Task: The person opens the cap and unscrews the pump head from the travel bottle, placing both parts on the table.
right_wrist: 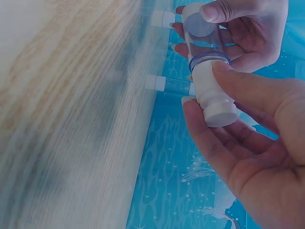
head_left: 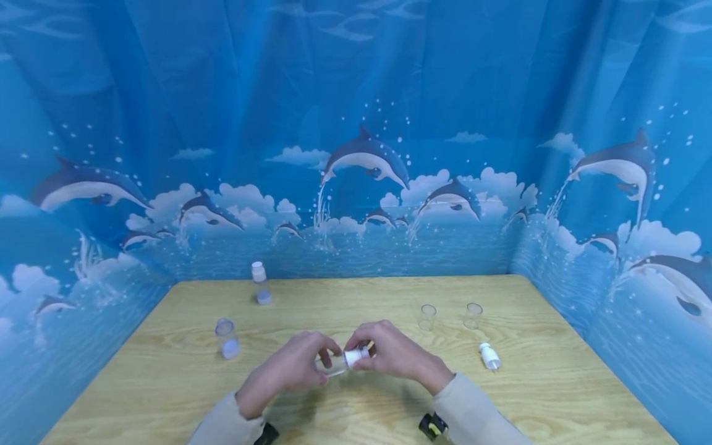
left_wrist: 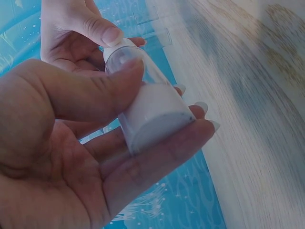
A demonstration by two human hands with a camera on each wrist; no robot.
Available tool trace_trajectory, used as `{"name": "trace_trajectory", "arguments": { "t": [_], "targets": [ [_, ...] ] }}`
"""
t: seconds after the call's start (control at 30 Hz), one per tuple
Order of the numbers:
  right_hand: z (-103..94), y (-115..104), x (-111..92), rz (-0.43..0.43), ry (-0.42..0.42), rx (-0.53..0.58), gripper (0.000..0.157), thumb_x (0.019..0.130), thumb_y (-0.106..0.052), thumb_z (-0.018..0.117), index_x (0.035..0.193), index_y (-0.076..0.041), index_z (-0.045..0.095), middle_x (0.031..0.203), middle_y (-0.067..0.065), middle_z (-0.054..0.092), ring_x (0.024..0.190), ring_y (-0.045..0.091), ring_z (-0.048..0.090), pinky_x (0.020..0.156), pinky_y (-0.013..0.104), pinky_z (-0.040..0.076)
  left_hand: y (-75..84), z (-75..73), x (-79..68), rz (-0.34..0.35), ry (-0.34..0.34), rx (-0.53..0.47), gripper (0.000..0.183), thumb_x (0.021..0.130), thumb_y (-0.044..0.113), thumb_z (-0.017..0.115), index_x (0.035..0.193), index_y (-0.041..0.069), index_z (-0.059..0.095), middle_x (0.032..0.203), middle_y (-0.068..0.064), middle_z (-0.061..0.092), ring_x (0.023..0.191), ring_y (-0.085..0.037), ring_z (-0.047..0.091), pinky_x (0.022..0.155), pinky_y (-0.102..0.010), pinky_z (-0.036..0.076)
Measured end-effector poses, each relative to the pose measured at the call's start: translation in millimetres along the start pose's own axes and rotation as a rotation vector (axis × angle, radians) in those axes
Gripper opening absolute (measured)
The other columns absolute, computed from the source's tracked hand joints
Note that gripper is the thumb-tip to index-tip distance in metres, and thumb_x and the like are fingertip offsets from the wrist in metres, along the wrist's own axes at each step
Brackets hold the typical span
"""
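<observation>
Both hands meet over the wooden table, holding one small bottle between them. My left hand (head_left: 295, 366) grips its clear body (left_wrist: 155, 71), thumb on the near side and fingers behind the white bottom. At the other end, my right hand (head_left: 394, 351) pinches the white pump-like top (right_wrist: 212, 88) between thumb and fingers. The top sits against the bottle's bluish rim (right_wrist: 208, 57), in line with the body. In the head view the bottle lies tilted near horizontal, top toward the right.
On the left of the table (head_left: 345, 303) stand an uncapped clear bottle (head_left: 227, 337) and, farther back, a white-topped bottle (head_left: 260, 283). To the right are two clear cups or covers (head_left: 427, 317) and a loose white top (head_left: 490, 356). A dolphin-print curtain (head_left: 356, 204) encloses the table.
</observation>
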State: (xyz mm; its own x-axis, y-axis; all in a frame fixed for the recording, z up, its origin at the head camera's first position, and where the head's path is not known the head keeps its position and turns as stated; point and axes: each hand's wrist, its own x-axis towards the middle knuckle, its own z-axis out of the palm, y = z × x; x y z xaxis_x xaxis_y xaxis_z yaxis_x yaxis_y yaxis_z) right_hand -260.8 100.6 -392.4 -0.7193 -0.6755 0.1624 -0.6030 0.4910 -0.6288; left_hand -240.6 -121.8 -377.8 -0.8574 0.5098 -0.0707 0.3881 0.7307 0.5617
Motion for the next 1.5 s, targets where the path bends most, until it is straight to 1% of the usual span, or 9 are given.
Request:
{"name": "trace_trajectory", "arguments": {
  "t": [0.2, 0.47, 0.7, 0.9, 0.97, 1.13, 1.23, 1.37, 1.5],
  "targets": [
    [-1.0, -0.1, 0.1, -0.007, -0.005, -0.005, 0.026, 0.086, -0.008, 0.081, 0.112, -0.007, 0.075, 0.110, 0.006, 0.077, 0.091, 0.000, 0.067, 0.077, 0.011, 0.056, 0.3, -0.8, -0.3, 0.007, 0.004, 0.011, 0.046, 0.072, -0.006, 0.082, 0.115, 0.006, 0.074, 0.094, -0.007, 0.077, 0.085, -0.022, 0.071, 0.072, -0.037, 0.061],
    [-1.1, 1.6, -0.3, -0.004, -0.018, 0.008, 0.027, 0.086, -0.007, 0.080, 0.113, -0.007, 0.075, 0.110, 0.005, 0.077, 0.093, 0.000, 0.067, 0.078, 0.012, 0.057, -0.2, 0.0, 0.4, -0.005, -0.007, 0.002, 0.046, 0.073, -0.007, 0.082, 0.116, 0.007, 0.074, 0.096, -0.008, 0.077, 0.087, -0.024, 0.072, 0.074, -0.039, 0.062],
    [-2.4, 2.5, -0.7, 0.005, -0.028, 0.008, 0.028, 0.086, -0.008, 0.080, 0.114, -0.008, 0.075, 0.111, 0.005, 0.077, 0.094, 0.002, 0.067, 0.079, 0.012, 0.057, -1.3, 0.2, 1.2, 0.007, -0.010, -0.007, 0.045, 0.074, -0.008, 0.081, 0.116, 0.006, 0.075, 0.097, -0.009, 0.078, 0.086, -0.023, 0.072, 0.073, -0.038, 0.062],
    [-6.1, 3.3, -1.5, 0.029, -0.059, 0.046, 0.029, 0.088, -0.010, 0.079, 0.117, -0.009, 0.074, 0.112, 0.003, 0.076, 0.096, 0.006, 0.069, 0.082, 0.014, 0.058, -1.7, 1.1, -0.8, 0.021, 0.007, 0.004, 0.046, 0.072, -0.007, 0.081, 0.115, 0.007, 0.075, 0.095, -0.009, 0.078, 0.084, -0.023, 0.071, 0.073, -0.037, 0.062],
    [-7.3, 3.9, -1.7, 0.038, -0.068, 0.059, 0.030, 0.090, -0.013, 0.079, 0.119, -0.009, 0.073, 0.112, 0.002, 0.076, 0.097, 0.006, 0.069, 0.082, 0.015, 0.058, -1.8, 1.0, -1.1, 0.029, 0.012, 0.007, 0.046, 0.072, -0.007, 0.081, 0.116, 0.007, 0.075, 0.096, -0.009, 0.078, 0.084, -0.022, 0.072, 0.072, -0.036, 0.062],
    [-7.6, 5.5, -1.4, 0.014, -0.075, 0.055, 0.030, 0.099, -0.025, 0.069, 0.121, -0.005, 0.072, 0.113, 0.006, 0.077, 0.099, 0.008, 0.071, 0.083, 0.016, 0.058, -2.2, 0.7, -0.8, 0.034, -0.001, 0.006, 0.047, 0.072, -0.008, 0.081, 0.117, 0.007, 0.074, 0.098, -0.009, 0.078, 0.084, -0.022, 0.073, 0.071, -0.035, 0.062],
    [-6.9, 6.7, -1.2, -0.010, -0.081, 0.041, 0.031, 0.104, -0.027, 0.061, 0.122, -0.004, 0.072, 0.114, 0.008, 0.077, 0.099, 0.009, 0.072, 0.084, 0.017, 0.059, -2.2, 0.0, -0.5, 0.035, -0.007, 0.006, 0.047, 0.073, -0.008, 0.081, 0.117, 0.007, 0.074, 0.098, -0.009, 0.078, 0.084, -0.022, 0.073, 0.071, -0.034, 0.062],
    [-5.6, 7.9, -1.6, -0.008, -0.103, 0.054, 0.030, 0.105, -0.025, 0.059, 0.123, -0.005, 0.071, 0.112, 0.009, 0.077, 0.091, 0.009, 0.073, 0.079, 0.017, 0.059, -2.3, -0.3, -0.6, 0.039, -0.004, 0.006, 0.048, 0.072, -0.008, 0.081, 0.117, 0.007, 0.074, 0.098, -0.009, 0.078, 0.081, -0.019, 0.072, 0.069, -0.032, 0.061],
    [-3.0, 7.9, -1.6, 0.013, -0.107, 0.091, 0.027, 0.103, -0.019, 0.061, 0.122, -0.003, 0.071, 0.109, 0.011, 0.077, 0.081, 0.010, 0.074, 0.072, 0.017, 0.059, -1.7, -0.1, -1.0, 0.033, -0.003, 0.004, 0.049, 0.072, -0.008, 0.081, 0.118, 0.007, 0.074, 0.098, -0.009, 0.078, 0.079, -0.016, 0.071, 0.069, -0.032, 0.062]
  ]
}}
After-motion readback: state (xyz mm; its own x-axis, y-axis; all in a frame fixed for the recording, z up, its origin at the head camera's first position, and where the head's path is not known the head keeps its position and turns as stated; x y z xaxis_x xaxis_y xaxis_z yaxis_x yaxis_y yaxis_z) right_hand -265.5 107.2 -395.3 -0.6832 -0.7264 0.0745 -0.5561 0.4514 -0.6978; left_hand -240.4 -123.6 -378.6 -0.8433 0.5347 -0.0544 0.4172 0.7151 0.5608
